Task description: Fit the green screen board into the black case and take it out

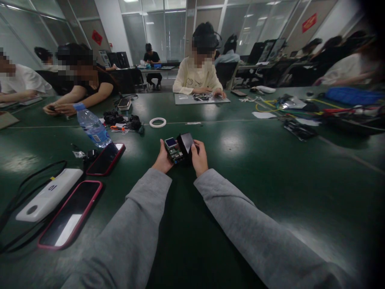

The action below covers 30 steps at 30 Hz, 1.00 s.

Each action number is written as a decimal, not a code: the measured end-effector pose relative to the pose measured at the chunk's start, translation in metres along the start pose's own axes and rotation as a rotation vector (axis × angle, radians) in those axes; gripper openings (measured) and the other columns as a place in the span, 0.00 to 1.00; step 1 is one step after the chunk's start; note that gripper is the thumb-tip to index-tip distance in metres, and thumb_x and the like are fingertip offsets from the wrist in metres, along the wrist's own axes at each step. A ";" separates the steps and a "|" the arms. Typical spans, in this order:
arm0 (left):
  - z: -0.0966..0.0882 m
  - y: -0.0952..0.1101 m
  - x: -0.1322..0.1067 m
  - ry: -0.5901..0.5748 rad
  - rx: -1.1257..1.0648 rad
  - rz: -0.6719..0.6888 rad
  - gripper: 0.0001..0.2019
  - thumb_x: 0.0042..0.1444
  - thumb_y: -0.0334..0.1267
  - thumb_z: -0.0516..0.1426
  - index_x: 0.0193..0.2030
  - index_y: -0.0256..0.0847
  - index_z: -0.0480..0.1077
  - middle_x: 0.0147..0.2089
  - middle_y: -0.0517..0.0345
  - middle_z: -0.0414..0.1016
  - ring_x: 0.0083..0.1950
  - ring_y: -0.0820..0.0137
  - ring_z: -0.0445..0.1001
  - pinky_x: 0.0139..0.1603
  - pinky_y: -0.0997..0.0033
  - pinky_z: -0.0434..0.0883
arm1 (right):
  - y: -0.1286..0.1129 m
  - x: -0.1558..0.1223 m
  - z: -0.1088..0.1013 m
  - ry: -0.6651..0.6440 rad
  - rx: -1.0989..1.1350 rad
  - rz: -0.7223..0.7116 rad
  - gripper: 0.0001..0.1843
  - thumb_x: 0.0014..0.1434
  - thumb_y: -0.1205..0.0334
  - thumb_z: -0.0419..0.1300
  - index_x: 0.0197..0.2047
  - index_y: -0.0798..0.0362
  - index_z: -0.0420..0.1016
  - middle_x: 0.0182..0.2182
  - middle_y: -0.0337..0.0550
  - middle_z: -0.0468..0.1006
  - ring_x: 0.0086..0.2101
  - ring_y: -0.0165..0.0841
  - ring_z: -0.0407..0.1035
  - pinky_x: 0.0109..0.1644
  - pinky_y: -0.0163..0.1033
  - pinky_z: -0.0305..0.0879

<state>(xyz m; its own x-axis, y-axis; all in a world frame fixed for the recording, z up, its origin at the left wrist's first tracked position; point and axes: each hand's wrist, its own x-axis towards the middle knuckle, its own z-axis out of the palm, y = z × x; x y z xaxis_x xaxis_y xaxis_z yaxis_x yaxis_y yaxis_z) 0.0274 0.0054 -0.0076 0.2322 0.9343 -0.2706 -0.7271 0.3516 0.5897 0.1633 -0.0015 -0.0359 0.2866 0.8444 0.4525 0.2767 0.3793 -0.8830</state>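
Observation:
Both my hands meet over the dark green table [270, 172], arms in grey sleeves. My left hand [163, 159] grips a small green circuit board [173, 149] with a little screen on top. My right hand [199, 157] is closed on a black box-shaped cover [186, 143], tilted and touching the board's right side. Both pieces are held just above the tabletop.
At my left lie two phones in red cases [69, 214] [106, 159], a white power bank [49, 194] with a black cable, and a water bottle [92, 127]. A white tape ring [157, 122] and black parts [123, 120] lie beyond. Other people sit across; tools clutter the far right.

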 end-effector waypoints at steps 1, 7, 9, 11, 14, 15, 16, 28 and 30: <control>-0.001 0.000 0.000 0.002 -0.004 -0.004 0.32 0.55 0.63 0.44 0.43 0.36 0.72 0.36 0.49 0.77 0.43 0.62 0.76 0.48 0.61 0.71 | 0.000 0.001 -0.001 0.002 -0.014 -0.032 0.20 0.62 0.52 0.48 0.52 0.53 0.65 0.46 0.47 0.68 0.46 0.35 0.63 0.55 0.46 0.61; -0.002 0.001 0.001 -0.006 -0.017 -0.019 0.32 0.55 0.64 0.43 0.44 0.36 0.71 0.36 0.49 0.77 0.41 0.63 0.76 0.47 0.61 0.72 | -0.009 0.003 -0.008 -0.045 -0.097 -0.208 0.21 0.65 0.52 0.43 0.54 0.50 0.68 0.47 0.46 0.67 0.49 0.33 0.61 0.59 0.46 0.58; -0.001 0.001 0.000 -0.008 -0.021 -0.016 0.33 0.55 0.64 0.43 0.46 0.36 0.71 0.38 0.49 0.77 0.42 0.63 0.76 0.47 0.62 0.72 | -0.006 0.005 -0.007 -0.045 -0.118 -0.157 0.23 0.65 0.48 0.44 0.55 0.50 0.68 0.46 0.47 0.66 0.50 0.33 0.60 0.61 0.46 0.56; -0.001 0.001 -0.001 -0.012 -0.020 -0.012 0.33 0.55 0.64 0.43 0.47 0.35 0.70 0.40 0.47 0.77 0.44 0.62 0.76 0.48 0.61 0.71 | -0.001 0.007 -0.006 -0.031 -0.123 -0.093 0.27 0.63 0.43 0.46 0.56 0.51 0.67 0.47 0.49 0.63 0.51 0.34 0.59 0.62 0.47 0.54; 0.000 0.001 -0.001 -0.029 -0.013 -0.002 0.33 0.55 0.63 0.43 0.47 0.35 0.70 0.45 0.45 0.77 0.48 0.61 0.75 0.50 0.61 0.71 | 0.008 0.010 -0.004 -0.039 -0.128 -0.048 0.31 0.57 0.42 0.54 0.55 0.55 0.65 0.48 0.51 0.60 0.52 0.37 0.58 0.63 0.47 0.53; -0.001 0.001 -0.001 -0.033 -0.012 -0.001 0.32 0.55 0.63 0.43 0.47 0.35 0.69 0.46 0.45 0.76 0.49 0.61 0.74 0.50 0.61 0.71 | 0.011 0.011 -0.003 -0.049 -0.136 -0.046 0.31 0.56 0.44 0.55 0.55 0.57 0.65 0.49 0.52 0.59 0.53 0.38 0.58 0.63 0.47 0.53; -0.001 0.001 -0.001 -0.038 -0.014 -0.002 0.32 0.55 0.63 0.44 0.47 0.36 0.69 0.47 0.45 0.76 0.50 0.61 0.74 0.51 0.61 0.71 | 0.012 0.013 -0.004 -0.059 -0.146 -0.042 0.30 0.56 0.47 0.56 0.55 0.58 0.65 0.49 0.52 0.60 0.53 0.38 0.58 0.63 0.47 0.53; 0.003 0.003 -0.006 -0.029 -0.022 0.015 0.30 0.56 0.62 0.44 0.49 0.37 0.68 0.51 0.44 0.74 0.56 0.60 0.70 0.53 0.59 0.69 | 0.013 0.015 -0.008 -0.135 -0.104 0.015 0.30 0.57 0.49 0.55 0.57 0.56 0.62 0.54 0.51 0.64 0.55 0.40 0.59 0.62 0.51 0.53; 0.004 0.003 -0.006 -0.025 -0.020 0.017 0.30 0.57 0.62 0.43 0.48 0.37 0.68 0.52 0.44 0.74 0.56 0.60 0.70 0.54 0.60 0.69 | 0.010 0.013 -0.009 -0.161 -0.104 0.004 0.37 0.51 0.45 0.61 0.59 0.56 0.59 0.56 0.53 0.63 0.56 0.41 0.59 0.62 0.51 0.54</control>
<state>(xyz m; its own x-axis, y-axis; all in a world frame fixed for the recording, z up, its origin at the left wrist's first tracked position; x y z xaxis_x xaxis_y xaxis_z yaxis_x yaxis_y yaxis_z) 0.0261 0.0008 -0.0011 0.2354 0.9414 -0.2418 -0.7435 0.3346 0.5790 0.1779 0.0098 -0.0382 0.1393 0.8987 0.4159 0.3713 0.3419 -0.8633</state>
